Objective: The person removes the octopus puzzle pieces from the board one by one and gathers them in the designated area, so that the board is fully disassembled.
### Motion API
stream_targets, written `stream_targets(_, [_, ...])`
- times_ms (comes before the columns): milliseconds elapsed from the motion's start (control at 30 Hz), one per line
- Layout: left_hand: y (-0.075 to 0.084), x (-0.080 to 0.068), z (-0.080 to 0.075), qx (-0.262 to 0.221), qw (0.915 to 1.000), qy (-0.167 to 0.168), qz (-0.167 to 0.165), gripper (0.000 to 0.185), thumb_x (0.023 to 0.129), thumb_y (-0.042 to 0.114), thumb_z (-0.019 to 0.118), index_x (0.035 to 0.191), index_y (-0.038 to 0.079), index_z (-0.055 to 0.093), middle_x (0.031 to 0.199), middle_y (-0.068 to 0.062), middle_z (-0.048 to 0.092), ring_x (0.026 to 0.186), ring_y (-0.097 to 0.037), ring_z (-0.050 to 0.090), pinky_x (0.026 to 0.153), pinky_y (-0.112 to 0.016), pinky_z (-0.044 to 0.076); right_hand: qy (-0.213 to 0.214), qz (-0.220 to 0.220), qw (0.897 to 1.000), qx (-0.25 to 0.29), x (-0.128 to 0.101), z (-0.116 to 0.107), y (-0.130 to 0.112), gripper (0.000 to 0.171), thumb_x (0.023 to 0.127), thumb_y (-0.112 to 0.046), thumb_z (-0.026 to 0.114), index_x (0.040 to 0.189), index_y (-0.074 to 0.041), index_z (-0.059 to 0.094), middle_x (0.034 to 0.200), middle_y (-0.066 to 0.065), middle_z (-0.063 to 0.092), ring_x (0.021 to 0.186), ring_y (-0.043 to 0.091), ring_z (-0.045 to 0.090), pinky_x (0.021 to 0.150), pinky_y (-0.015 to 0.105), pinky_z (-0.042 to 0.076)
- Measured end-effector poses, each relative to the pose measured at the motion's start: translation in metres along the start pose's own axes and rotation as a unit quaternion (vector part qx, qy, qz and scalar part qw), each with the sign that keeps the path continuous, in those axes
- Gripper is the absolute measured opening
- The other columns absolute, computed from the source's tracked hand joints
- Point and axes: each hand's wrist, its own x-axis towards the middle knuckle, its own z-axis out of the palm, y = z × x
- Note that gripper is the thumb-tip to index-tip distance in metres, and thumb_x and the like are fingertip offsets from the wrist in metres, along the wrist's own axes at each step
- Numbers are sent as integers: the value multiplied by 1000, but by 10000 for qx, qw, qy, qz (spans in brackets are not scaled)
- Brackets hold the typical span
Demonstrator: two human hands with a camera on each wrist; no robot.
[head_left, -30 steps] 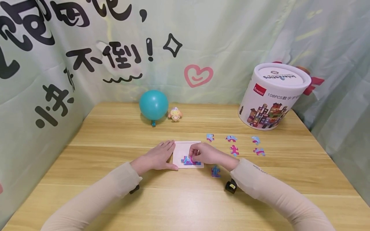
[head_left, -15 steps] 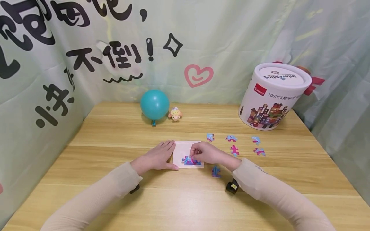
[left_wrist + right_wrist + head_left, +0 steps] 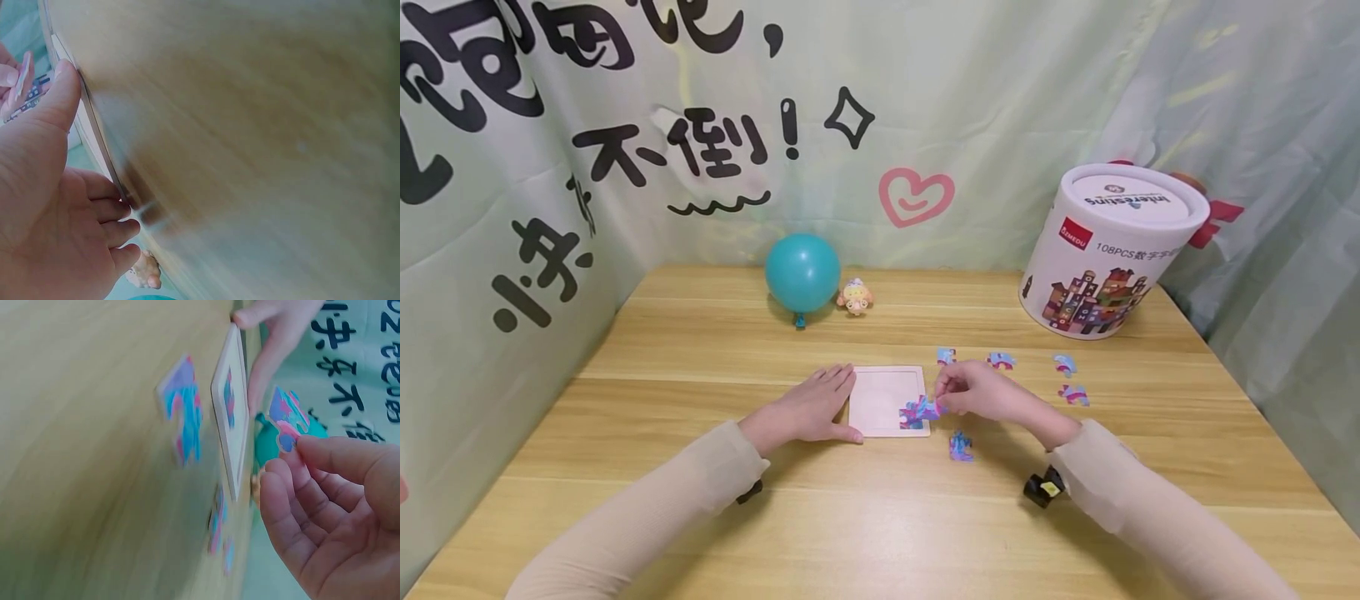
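Note:
A pale square puzzle tray (image 3: 880,392) lies flat on the wooden table (image 3: 700,350). My left hand (image 3: 808,408) rests flat beside the tray's left edge, fingers straight and thumb at its front corner; the left wrist view shows that hand (image 3: 50,206) against the tray's rim (image 3: 87,109). My right hand (image 3: 942,402) hovers over the tray's right edge and pinches a blue-and-pink puzzle piece (image 3: 919,408) between thumb and fingers. The right wrist view shows the held piece (image 3: 284,415) off the tray (image 3: 228,437), with another piece in the tray.
Several loose puzzle pieces lie right of the tray, such as one (image 3: 960,446) near the front and one (image 3: 1072,394) further right. A white cylindrical puzzle box (image 3: 1112,250) stands back right. A teal balloon (image 3: 802,268) and a small toy figure (image 3: 853,297) sit at the back, against a printed curtain.
My right hand has moved right from the tray's middle to its right edge, carrying a puzzle piece. Its forearm has swung right too. The left hand has stayed put.

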Motion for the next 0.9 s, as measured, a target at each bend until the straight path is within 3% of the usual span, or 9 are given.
stream_targets(267, [1,-1,0,2,10000,12,-55,99,81,64,51,143,-6,19,150,-20,13,137,-31,12,110,-39,11,19,168,9998,-122,-32,-23,21,5,86,-4,61,83,0,59,67,3,55,59,16,52,54,31,48])
stream_targets(533, [1,-1,0,-10,10000,27,-28,99,81,64,51,143,-7,20,149,-20,14,136,-32,12,109,-40,11,35,426,9991,-26,-64,-42,35,6,86,-5,61,82,0,58,66,4,54,57,13,49,50,25,44])
stream_targets(700, [1,-1,0,-7,10000,24,-10,98,82,63,51,143,-7,20,149,-21,14,136,-32,12,109,-40,11,-254,599,9978,148,-77,-47,44,8,86,-5,61,81,0,58,64,4,53,55,11,46,47,21,39])
stream_targets(900, [2,-2,0,-38,10000,42,5,98,82,62,52,143,-7,20,149,-21,14,136,-33,12,109,-41,12,-570,692,9959,79,-84,-48,56,8,87,-3,59,80,0,59,67,5,56,56,11,48,50,22,43])
